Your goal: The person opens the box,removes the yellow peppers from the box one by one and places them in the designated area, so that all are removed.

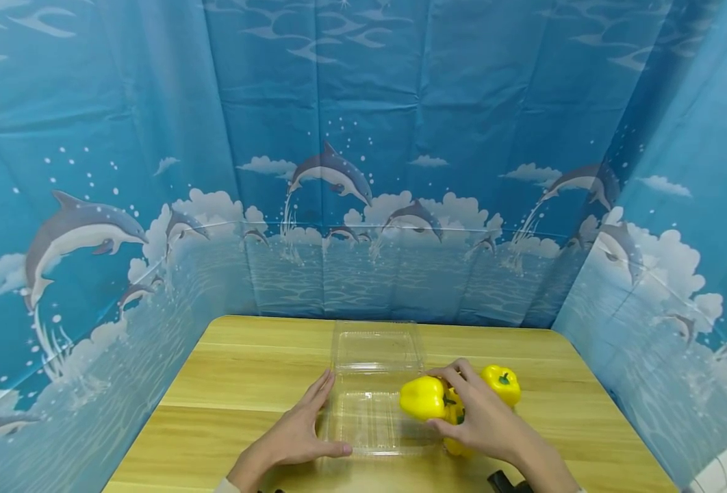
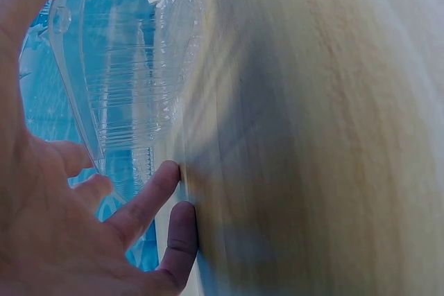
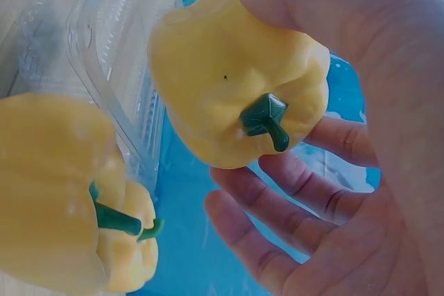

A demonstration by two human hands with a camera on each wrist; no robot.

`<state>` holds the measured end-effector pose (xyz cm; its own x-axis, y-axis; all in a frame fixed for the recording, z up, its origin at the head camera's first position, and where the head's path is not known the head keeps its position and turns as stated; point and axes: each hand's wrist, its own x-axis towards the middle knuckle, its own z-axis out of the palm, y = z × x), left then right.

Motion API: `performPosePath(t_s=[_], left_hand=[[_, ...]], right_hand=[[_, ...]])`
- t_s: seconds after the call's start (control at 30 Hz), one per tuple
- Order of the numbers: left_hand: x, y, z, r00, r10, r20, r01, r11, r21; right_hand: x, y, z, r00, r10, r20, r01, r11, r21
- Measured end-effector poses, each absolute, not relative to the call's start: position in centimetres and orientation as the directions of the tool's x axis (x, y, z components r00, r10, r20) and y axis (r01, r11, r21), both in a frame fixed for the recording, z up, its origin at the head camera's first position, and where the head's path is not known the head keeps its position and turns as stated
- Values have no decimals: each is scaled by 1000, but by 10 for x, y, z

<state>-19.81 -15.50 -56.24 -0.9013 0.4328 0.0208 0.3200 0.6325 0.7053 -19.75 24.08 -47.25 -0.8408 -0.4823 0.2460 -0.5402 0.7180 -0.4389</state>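
Note:
A yellow bell pepper (image 1: 422, 398) with a green stem is gripped between the thumb and fingers of my right hand (image 1: 480, 418), over the right side of a clear plastic clamshell box (image 1: 370, 448). The box lies with its lid (image 1: 376, 349) folded back, away from me. Beside its left edge is my left hand (image 1: 298, 428), thumb and fingers spread, fingertips at the rim. In the right wrist view, the held pepper (image 3: 208, 74) shows its stem end, and other yellow peppers (image 3: 48, 185) sit on the table close by, partly hidden from the head camera by my right hand.
Another yellow pepper (image 1: 499, 387) stands behind my right hand. A black object (image 1: 504, 482) shows at the near edge. The wooden table (image 1: 240, 370) is enclosed by a blue dolphin-print curtain (image 1: 370, 274) at the back and sides.

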Motion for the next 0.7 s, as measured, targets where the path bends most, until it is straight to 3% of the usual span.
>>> performPosePath(t_s=[0.7], left_hand=[[-199,-156,-563,-902,430,24,319,631,707]], right_hand=[[-196,257,-471,-858,-426,285,-512,749,-422]])
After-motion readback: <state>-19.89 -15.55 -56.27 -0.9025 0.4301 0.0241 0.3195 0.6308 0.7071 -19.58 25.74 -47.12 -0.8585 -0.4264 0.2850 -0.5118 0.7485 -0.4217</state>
